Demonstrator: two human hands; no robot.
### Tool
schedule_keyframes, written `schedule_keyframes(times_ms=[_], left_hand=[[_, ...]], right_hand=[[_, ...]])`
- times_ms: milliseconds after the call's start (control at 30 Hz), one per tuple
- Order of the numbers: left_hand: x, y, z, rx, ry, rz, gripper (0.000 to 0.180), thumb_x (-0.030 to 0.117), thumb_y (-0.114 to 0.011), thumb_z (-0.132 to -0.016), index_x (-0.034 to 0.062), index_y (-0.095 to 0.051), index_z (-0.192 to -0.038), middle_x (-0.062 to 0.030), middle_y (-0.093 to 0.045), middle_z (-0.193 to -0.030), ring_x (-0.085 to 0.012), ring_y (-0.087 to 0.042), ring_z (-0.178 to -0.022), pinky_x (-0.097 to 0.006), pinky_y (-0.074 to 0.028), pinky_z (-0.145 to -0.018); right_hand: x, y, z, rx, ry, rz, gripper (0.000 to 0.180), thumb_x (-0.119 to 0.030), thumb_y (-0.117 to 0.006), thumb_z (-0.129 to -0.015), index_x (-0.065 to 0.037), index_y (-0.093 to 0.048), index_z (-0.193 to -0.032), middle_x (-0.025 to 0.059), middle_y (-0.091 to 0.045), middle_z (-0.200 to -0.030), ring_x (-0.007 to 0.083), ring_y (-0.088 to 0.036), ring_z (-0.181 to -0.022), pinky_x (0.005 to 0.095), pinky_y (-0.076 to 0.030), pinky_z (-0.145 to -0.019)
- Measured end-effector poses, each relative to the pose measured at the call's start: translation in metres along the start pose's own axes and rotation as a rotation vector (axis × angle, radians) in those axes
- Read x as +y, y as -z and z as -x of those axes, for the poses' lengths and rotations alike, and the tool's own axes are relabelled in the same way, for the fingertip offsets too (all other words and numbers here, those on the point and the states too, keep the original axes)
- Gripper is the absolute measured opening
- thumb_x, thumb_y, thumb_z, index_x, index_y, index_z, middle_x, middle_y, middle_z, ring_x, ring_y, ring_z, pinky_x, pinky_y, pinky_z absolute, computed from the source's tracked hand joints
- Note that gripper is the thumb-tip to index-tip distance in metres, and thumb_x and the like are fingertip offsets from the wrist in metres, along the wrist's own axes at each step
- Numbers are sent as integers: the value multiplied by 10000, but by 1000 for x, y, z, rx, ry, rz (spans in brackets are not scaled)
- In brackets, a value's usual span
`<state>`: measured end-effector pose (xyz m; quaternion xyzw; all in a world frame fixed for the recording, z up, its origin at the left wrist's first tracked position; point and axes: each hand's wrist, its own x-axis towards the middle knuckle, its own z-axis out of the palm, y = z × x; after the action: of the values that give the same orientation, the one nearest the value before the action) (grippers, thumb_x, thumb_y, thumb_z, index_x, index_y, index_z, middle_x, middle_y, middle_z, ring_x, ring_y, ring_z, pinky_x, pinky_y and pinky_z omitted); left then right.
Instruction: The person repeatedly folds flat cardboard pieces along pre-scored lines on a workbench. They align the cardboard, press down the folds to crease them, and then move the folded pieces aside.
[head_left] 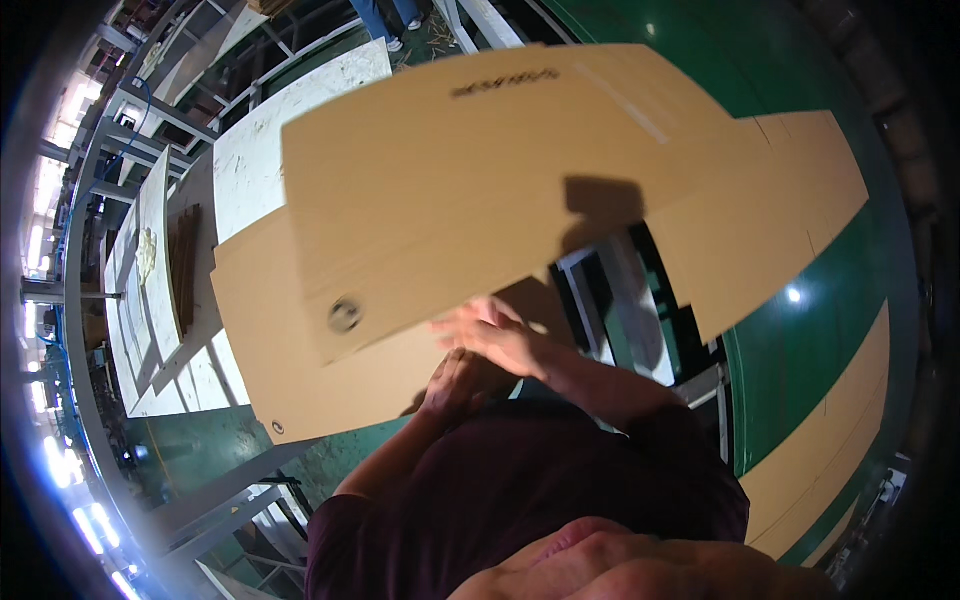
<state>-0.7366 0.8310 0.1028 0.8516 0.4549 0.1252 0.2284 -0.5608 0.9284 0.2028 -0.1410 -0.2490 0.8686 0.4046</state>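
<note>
A large brown cardboard sheet (pixel 430 180), slightly blurred, spans the middle, with a dark printed mark and a round hole near its near left corner. Below it lies a second cardboard sheet (pixel 270 340), with a similar hole at its near left. My right hand (pixel 495 335) is at the upper sheet's near edge, fingers stretched to the left and apart; whether it touches the sheet I cannot tell. Just below, my left hand (pixel 455 382) lies on the lower sheet near its near edge, fingers extended and close together.
A white worktable (pixel 290 120) stands at the left with a leaning white board (pixel 155 260) and brown strips (pixel 185 265). Metal framing (pixel 620 310) shows beyond my right arm. More cardboard (pixel 820 430) lies on a green surface (pixel 800 300). A person's legs (pixel 385 18) appear at the far end.
</note>
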Motion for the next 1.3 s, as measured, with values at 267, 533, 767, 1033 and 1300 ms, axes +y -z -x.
schedule_keyframes(times_ms=[267, 533, 767, 1033, 1300], left_hand=[[2, -22, 10, 70, 73, -21, 497, 331, -691, -705, 47, -546, -1087, -144, -612, -1023, -330, -610, -889, -451, -493, -747], [-4, 8, 94, -115, 69, 630, 98, 124, -575, -771, 53, -636, -797, -155, -642, -796, -298, -634, -771, -384, -519, -690], [8, 64, 108, 65, -7, 225, 294, 185, -665, -785, 98, -637, -1065, -120, -636, -983, -304, -622, -901, -409, -509, -780], [-2, 4, 40, 220, -194, -340, 349, 234, -688, -732, 92, -617, -1043, -97, -552, -1220, -299, -496, -1178, -433, -405, -1022], [-11, -5, 43, 289, -164, -250, 339, 223, -705, -699, 93, -621, -1001, -93, -576, -1181, -295, -539, -1130, -424, -439, -994]], right_hand=[[104, 59, 60, 595, 208, -31, 376, -64, -659, -830, -101, -507, -1172, 6, -564, -1084, 162, -573, -975, 340, -486, -882], [187, -38, 43, 531, -141, -222, 255, -107, -586, -902, -2, -540, -1130, 81, -606, -979, 214, -590, -907, 363, -482, -899], [76, 27, 87, 342, -72, 579, 265, -199, -630, -870, -10, -567, -1045, 111, -648, -835, 181, -649, -718, 305, -557, -614], [-122, 213, 124, 1148, 23, 1439, 501, -54, -705, -742, 64, -519, -1192, 185, -589, -1196, 212, -592, -1045, 319, -469, -894], [-43, -12, 30, 635, -25, 1988, 148, -120, -610, -752, -12, -579, -849, 132, -610, -711, 265, -631, -672, 366, -511, -595]])
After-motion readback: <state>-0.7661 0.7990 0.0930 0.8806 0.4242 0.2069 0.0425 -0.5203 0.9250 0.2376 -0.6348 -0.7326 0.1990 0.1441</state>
